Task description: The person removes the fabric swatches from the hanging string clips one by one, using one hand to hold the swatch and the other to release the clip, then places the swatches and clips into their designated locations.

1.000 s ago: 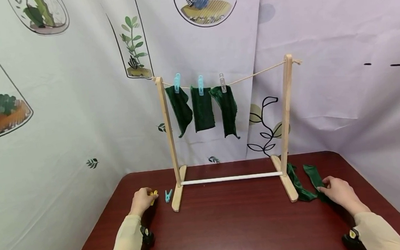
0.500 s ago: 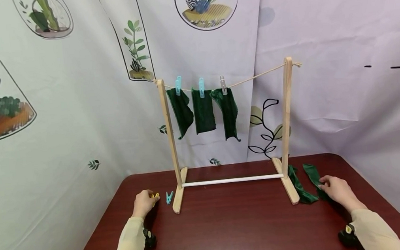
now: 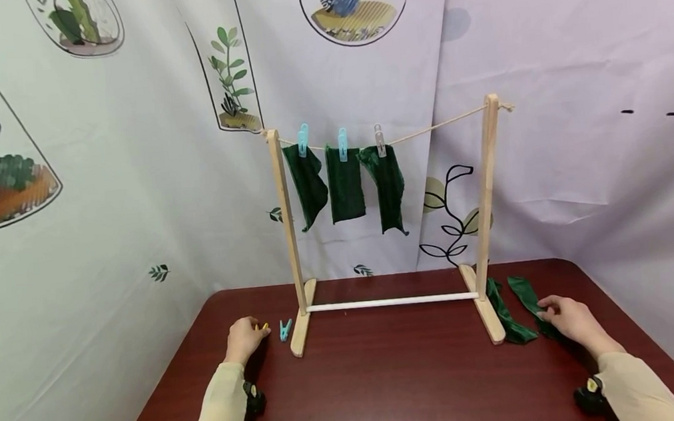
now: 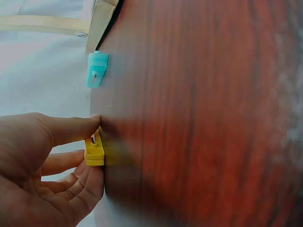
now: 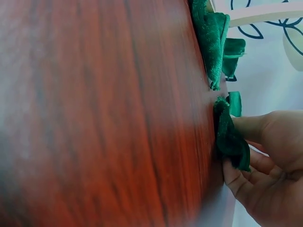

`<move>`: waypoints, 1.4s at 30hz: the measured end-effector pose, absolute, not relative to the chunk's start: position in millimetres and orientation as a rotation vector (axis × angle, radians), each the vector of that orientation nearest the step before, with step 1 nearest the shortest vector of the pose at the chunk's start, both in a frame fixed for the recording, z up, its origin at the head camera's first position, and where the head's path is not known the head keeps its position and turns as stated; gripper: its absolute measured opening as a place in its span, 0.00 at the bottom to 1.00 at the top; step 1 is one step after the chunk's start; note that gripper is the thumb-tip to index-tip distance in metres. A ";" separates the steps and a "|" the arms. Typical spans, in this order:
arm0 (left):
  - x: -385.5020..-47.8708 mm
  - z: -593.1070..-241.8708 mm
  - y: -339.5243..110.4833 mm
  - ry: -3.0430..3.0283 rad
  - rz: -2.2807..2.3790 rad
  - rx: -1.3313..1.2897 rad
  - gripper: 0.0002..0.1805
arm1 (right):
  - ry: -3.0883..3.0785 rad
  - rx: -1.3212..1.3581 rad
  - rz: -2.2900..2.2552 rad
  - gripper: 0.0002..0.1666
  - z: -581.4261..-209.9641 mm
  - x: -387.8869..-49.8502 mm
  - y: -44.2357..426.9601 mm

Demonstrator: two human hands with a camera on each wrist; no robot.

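At the table's left, my left hand [image 3: 244,339] pinches a yellow clothespin [image 4: 94,153] between thumb and fingers, at the tabletop. A light-blue clothespin [image 3: 285,330] lies just right of it, apart from the fingers. On the right side my right hand [image 3: 572,319] holds the near part of a dark green cloth strip [image 3: 523,292] between thumb and fingers; the right wrist view shows the cloth [image 5: 229,137] bunched there. Beside it lies a second green strip [image 3: 508,322], near the rack's right foot.
A wooden rack [image 3: 483,204] stands at the back with a string [image 3: 434,126] between its posts. Green cloths [image 3: 346,189] hang from it at the left, held by two light-blue clothespins [image 3: 342,144] and one clear clothespin [image 3: 380,141]. A printed curtain [image 3: 598,167] hangs behind the table [image 3: 400,379].
The head view shifts slightly. Less of the yellow clothespin shows past my left fingers than a second ago. My right hand stays at the same strip, and the hanging cloths look unchanged.
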State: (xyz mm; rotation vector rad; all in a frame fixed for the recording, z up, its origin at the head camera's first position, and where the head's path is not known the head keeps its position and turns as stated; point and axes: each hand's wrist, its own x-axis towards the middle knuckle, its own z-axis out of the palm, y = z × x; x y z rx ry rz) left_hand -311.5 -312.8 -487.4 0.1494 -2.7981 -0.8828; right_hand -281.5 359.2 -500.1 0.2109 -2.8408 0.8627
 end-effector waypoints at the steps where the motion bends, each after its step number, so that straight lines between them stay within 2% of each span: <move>1: -311.8 -486.8 -313.0 -2.796 -0.885 0.145 0.22 | -2.842 0.213 0.866 0.15 -499.7 -281.8 359.3; 42: -321.0 -491.0 -308.3 -2.768 -0.974 0.185 0.23 | -2.872 0.166 0.902 0.18 -498.2 -282.7 360.7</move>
